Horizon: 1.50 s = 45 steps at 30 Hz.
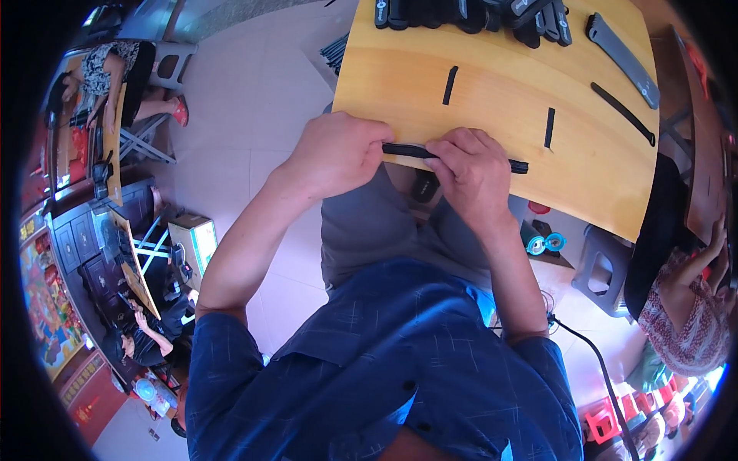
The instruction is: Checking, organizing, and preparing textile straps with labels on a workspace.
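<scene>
A narrow black strap (pixel 407 150) lies along the near edge of the wooden table (pixel 492 115), stretched between my hands. My left hand (pixel 342 150) is closed, pinching the strap's left end between thumb and bent fingers. Further right, my right hand (pixel 473 165) presses thumb and fingertips together on the strap. Its right end (pixel 519 166) sticks out past that hand and looks layered or folded. Beyond my hands, two short black strips (pixel 450 85) are set on the tabletop, apart from each other.
Several black straps (pixel 469 14) are piled at the table's far edge. A long grey toothed-end tool (pixel 623 60) and a thin black strip (pixel 623 114) lie on the right. A grey stool (pixel 603 269) stands below the table's right side. Other people sit at tables left and right.
</scene>
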Available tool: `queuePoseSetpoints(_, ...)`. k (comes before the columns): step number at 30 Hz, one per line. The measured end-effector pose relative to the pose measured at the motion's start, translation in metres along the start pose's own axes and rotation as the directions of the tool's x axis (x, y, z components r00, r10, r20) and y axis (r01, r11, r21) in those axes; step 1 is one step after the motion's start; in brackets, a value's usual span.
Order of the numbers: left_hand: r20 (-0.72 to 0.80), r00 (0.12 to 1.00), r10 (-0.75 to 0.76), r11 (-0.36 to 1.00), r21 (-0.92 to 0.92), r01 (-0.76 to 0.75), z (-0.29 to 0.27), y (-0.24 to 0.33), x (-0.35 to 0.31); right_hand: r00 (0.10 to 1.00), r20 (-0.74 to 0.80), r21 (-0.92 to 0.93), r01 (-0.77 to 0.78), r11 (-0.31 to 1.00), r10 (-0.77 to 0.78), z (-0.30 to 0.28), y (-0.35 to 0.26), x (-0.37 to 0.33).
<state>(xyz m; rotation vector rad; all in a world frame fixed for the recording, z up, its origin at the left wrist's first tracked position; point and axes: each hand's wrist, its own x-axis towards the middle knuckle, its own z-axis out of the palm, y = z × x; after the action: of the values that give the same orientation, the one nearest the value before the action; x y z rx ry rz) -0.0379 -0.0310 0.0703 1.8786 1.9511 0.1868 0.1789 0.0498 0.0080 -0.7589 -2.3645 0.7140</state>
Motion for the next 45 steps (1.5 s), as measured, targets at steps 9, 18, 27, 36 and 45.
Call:
queuePoseSetpoints(9,-0.270,0.959,-0.082,0.968,-0.252,0.011,0.021,0.007,-0.025,0.955,-0.281,-0.036,0.093,0.995,-0.099,-0.006,-0.034,-0.031)
queuePoseSetpoints(18,-0.435,0.899,-0.045,0.930,-0.346,-0.122,0.037,0.056,-0.052,0.700,0.333,0.873,-0.482,0.073,0.631,0.027,-0.052,-0.060)
queuePoseSetpoints(27,-0.310,0.944,-0.114,0.807,-0.583,-0.094,0.036,0.056,-0.069,0.788,0.099,0.837,-0.396,0.378,0.607,0.023,-0.064,-0.071)
queuePoseSetpoints(36,-0.333,0.930,-0.156,0.745,-0.658,-0.110,0.043,0.063,-0.077,0.834,0.046,0.871,-0.303,0.387,0.550,0.023,-0.069,-0.072)
queuePoseSetpoints(45,-0.367,0.919,-0.142,0.753,-0.643,-0.140,0.045,0.072,-0.073,0.866,0.134,0.841,-0.356,0.406,0.482,0.016,-0.063,-0.073)
